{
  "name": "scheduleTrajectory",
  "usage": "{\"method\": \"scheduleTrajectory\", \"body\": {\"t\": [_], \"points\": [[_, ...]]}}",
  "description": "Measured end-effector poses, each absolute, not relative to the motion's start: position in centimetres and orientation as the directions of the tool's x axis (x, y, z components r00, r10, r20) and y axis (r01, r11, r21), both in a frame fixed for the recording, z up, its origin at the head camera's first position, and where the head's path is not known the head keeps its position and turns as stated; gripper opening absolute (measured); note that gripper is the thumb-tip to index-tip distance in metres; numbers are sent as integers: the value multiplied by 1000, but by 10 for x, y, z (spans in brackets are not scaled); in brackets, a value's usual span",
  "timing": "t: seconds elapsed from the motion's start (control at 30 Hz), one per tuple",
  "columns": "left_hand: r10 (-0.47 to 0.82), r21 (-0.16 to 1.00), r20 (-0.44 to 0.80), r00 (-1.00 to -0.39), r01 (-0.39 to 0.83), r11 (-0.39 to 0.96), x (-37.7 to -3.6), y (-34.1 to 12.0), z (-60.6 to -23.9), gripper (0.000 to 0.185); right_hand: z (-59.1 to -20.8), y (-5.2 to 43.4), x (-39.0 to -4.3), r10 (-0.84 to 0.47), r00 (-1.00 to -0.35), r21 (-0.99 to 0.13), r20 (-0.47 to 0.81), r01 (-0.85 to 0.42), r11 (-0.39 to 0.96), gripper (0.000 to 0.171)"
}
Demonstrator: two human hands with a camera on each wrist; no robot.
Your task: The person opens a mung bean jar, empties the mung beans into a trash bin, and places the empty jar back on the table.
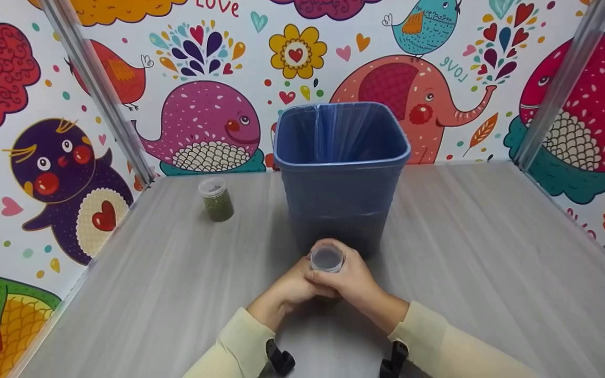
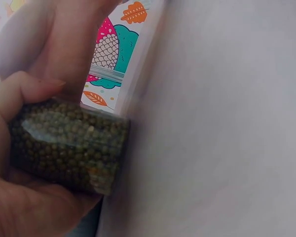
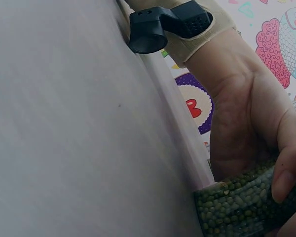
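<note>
- Tabletop of pale grey woodgrain, walled by cartoon-animal panels; a blue lined bin stands mid-table, a 2nd bean jar to its left.
- Both the left hand and right hand curl tightly around 1 lidded jar of green beans, upright on the table just before the bin.
- Wrist views alone show the beans; the head view shows only the lid.

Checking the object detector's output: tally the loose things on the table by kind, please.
Clear jars of green beans: 2 — one held in both hands, left hand and right hand wrapped round it; one standing alone at far left.
Blue bin with liner: 1.
Total: 3
</note>
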State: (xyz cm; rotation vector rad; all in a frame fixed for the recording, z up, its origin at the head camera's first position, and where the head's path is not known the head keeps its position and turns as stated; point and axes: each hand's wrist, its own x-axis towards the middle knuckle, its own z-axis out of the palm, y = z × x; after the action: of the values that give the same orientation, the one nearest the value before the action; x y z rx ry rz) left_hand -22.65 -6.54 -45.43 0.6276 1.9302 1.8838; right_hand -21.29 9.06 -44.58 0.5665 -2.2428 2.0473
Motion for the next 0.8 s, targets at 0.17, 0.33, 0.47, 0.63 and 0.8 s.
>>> {"method": "scheduleTrajectory", "body": {"t": [0.17, 0.33, 0.47, 0.63, 0.8], "points": [[559, 998, 57, -827, 67, -3, -227, -66, -455, 36, -447, 92, -215, -247, -930, -958, 271, -287, 30, 48], [564, 997, 65, -823, 73, -8, -227, -66, -455, 37, -448, 94, -217, -264, -928, -961, 264, -277, 11, 49], [567, 997, 67, -821, 75, -8, -228, -66, -455, 36, -448, 96, -219, -271, -927, -961, 259, -274, 18, 49], [561, 998, 56, -826, 65, -4, -228, -65, -456, 36, -447, 97, -221, -287, -924, -963, 254, -270, 17, 49], [557, 999, 46, -829, 53, -3, -228, -65, -456, 34, -446, 98, -222, -312, -918, -967, 243, -256, 1, 48]]}}
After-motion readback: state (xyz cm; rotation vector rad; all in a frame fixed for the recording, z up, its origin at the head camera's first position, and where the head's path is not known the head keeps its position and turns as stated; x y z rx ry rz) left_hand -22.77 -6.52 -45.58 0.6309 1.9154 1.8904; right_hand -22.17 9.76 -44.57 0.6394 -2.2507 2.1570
